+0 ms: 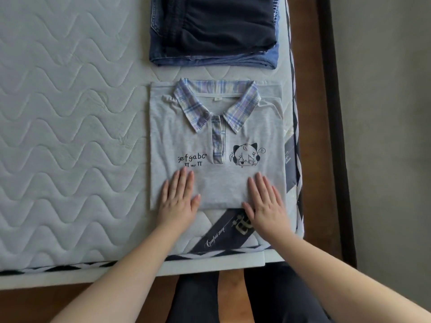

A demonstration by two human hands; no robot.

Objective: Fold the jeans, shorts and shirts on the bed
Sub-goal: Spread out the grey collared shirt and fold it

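A grey polo shirt [217, 136] with a plaid collar and black prints lies folded into a rectangle near the bed's right front corner. My left hand [178, 199] rests flat on its lower left part, fingers straight. Flat on the lower right part lies my right hand [265, 202], its heel over the shirt's front edge. Behind the shirt sits a folded stack: dark shorts [224, 22] on top of blue jeans [210, 58].
The quilted white mattress [70, 136] stretches bare to the left. Its right edge [296, 136] and front edge [140, 266] border a brown wooden floor [310, 113]. A dark label band [221, 236] crosses the mattress corner. My legs stand below the front edge.
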